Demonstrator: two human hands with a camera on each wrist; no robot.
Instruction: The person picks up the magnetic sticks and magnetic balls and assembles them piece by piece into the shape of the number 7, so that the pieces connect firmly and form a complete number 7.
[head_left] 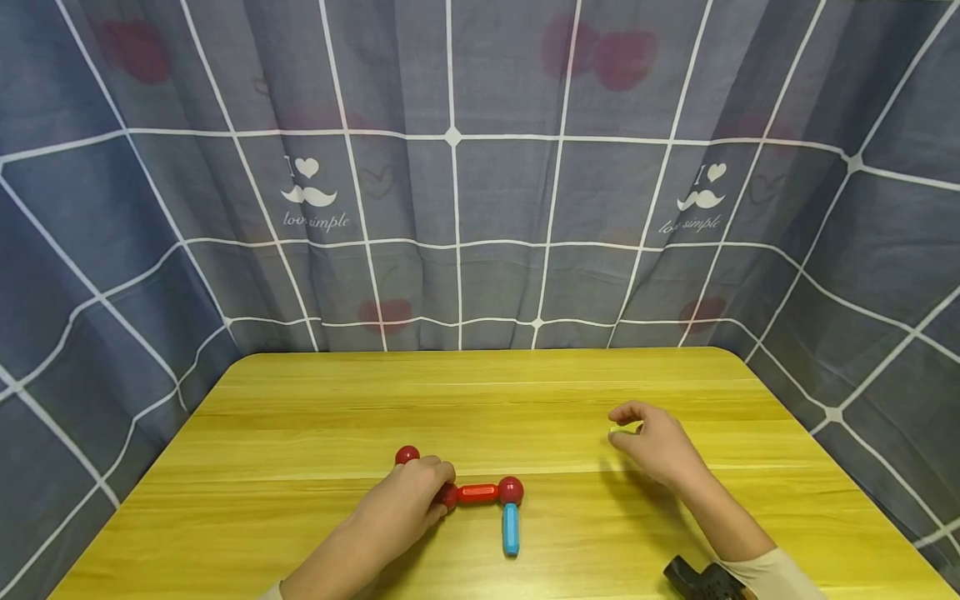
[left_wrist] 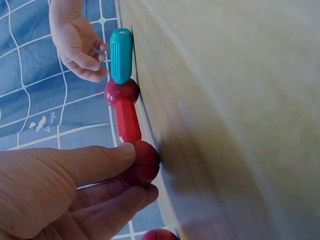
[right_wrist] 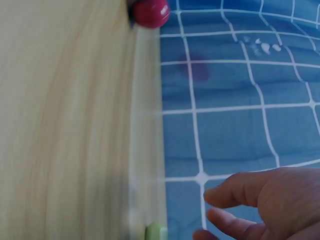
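Closest to us, in the left wrist view, our left hand [left_wrist: 55, 195] has its fingers [left_wrist: 107, 155] curled around a red ball [left_wrist: 142, 162], the thumb lying on top of it and the other fingers below. From this ball a short red rod [left_wrist: 127, 120] goes to a second red ball [left_wrist: 121, 92], and a blue rod [left_wrist: 121, 55] is joined to that second ball at a right angle. In the head view this toy chain lies on the yellow wooden table [head_left: 300, 417], near the front edge and a little left of the middle. One more red ball [head_left: 407, 454] shows just behind the left hand.

Our right hand [head_left: 656, 442] is well apart from the chain, toward the right side of the table. Its fingers [head_left: 626, 412] are bent loosely over a small pale piece [head_left: 621, 430]; we cannot tell if they really hold it. A grey checked curtain [head_left: 480, 192] stands around the table's far edge and its sides.
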